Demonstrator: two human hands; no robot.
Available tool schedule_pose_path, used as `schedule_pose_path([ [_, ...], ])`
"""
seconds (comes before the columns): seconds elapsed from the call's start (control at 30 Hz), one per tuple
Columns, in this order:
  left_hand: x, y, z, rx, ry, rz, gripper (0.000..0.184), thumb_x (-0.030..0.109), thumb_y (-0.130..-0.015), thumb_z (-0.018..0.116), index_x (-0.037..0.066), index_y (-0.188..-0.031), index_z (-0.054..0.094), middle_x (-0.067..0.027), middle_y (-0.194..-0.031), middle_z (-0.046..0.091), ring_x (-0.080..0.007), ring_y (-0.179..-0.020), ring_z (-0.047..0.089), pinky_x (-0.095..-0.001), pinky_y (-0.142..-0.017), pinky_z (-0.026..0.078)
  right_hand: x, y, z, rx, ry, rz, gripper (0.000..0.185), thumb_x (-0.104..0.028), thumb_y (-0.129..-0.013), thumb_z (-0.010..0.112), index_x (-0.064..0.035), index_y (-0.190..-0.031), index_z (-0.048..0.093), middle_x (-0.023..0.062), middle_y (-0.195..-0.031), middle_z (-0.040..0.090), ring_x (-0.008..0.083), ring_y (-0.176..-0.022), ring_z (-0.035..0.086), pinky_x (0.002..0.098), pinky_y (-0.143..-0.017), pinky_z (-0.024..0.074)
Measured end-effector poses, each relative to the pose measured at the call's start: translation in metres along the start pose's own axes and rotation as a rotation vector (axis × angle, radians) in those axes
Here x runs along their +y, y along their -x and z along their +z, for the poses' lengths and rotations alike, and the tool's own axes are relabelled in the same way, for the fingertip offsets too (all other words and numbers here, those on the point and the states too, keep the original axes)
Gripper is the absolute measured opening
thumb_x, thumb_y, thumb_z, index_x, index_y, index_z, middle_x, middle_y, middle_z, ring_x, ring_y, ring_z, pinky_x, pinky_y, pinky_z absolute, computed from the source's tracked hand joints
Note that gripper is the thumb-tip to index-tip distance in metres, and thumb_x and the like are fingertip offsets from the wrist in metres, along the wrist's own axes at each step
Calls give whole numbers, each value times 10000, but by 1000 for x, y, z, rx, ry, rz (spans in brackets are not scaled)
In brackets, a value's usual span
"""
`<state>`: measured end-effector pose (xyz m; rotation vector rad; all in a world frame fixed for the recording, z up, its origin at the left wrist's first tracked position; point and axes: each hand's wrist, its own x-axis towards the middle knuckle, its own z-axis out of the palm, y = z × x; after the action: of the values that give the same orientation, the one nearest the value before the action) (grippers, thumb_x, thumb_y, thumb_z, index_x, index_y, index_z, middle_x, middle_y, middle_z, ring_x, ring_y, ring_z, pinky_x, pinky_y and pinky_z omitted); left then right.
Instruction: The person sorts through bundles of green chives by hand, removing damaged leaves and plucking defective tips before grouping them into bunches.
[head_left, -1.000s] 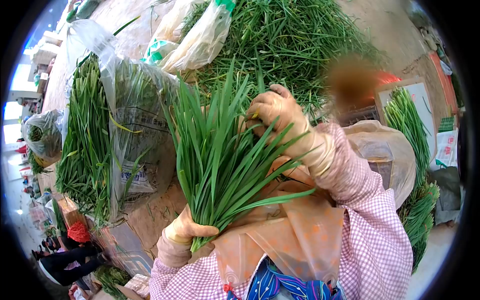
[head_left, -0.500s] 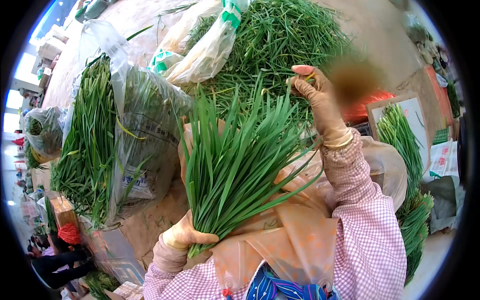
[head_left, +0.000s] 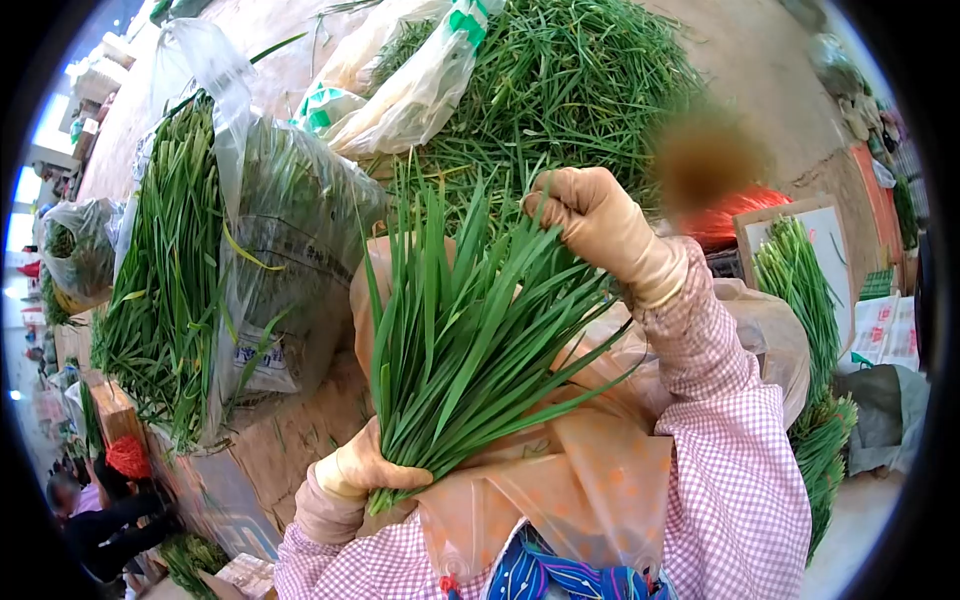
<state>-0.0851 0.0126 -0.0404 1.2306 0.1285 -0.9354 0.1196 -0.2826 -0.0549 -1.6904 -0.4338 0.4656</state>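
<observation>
Wrapped round the lower stems of a bunch of long green leaves (head_left: 460,350) is my left hand (head_left: 372,466), in a tan glove. The leaves fan upward and to the right above it. My right hand (head_left: 600,222), gloved too, is at the upper right tips of the bunch with thumb and fingers pinched together on a leaf tip. Behind the bunch lies a large loose pile of green leaves (head_left: 590,90). A tan apron (head_left: 560,480) covers my lap below the bunch.
Left of the bunch, a clear plastic bag (head_left: 290,230) stands beside packed greens (head_left: 175,260). White and green bags (head_left: 410,95) lie at the pile's edge. On the right are a bundle (head_left: 800,280) on a white board, red strands (head_left: 735,213) and a dark bag (head_left: 885,415). A person (head_left: 105,525) is far left.
My right hand first moved up and away from the bunch with a small yellowish piece, then came back down to the leaf tips, where that piece no longer shows. My left hand keeps its hold.
</observation>
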Motion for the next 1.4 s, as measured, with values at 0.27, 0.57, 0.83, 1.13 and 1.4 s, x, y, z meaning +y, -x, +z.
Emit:
schedule_pose_path([
  [0.27, 2, 2, 1, -22, -40, -3, 674, 15, -647, 771, -1, -1277, 529, -71, -1156, 628, -167, -1059, 565, -307, -949, 439, 11, -15, -29, 616, -105, -221, 118, -140, -915, 642, -29, -951, 656, 3, -751, 607, 94, -672, 527, 226, -649, 459],
  [0.57, 5, 2, 3, -21, 36, -46, 597, 3, -685, 770, 4, -1244, 558, -65, -1144, 635, -158, -1055, 569, -304, -934, 452, -3, -28, -20, -214, -99, -32, 400, -366, -974, 537, -2, -1101, 641, 48, -909, 662, 132, -839, 600, 281, -810, 492],
  [0.83, 0, -4, -7, -127, -21, -26, 604, 10, -693, 771, 3, -1255, 549, -69, -1143, 634, -161, -1053, 569, -301, -934, 453, -24, -37, 10, -203, -168, -40, 310, -309, -944, 604, -21, -1042, 660, 8, -852, 650, 125, -802, 592, 280, -760, 488],
  [1.13, 2, -2, 4, -20, 23, -42, 514, -5, -707, 755, 1, -1186, 569, -34, -1053, 647, -126, -966, 583, -274, -855, 483, -2, -35, 33, 439, 613, -489, 173, -156, -902, 635, -19, -796, 636, 119, -723, 643, 189, -625, 618, 340, -556, 500],
  [1.4, 16, 0, 11, -24, -47, -87, 518, 2, -720, 735, 2, -1208, 559, -19, -1059, 640, -110, -961, 578, -259, -850, 478, -32, -9, -32, 657, -172, -300, 135, -100, -919, 627, -1, -1003, 663, 72, -856, 691, 133, -746, 632, 258, -717, 527],
])
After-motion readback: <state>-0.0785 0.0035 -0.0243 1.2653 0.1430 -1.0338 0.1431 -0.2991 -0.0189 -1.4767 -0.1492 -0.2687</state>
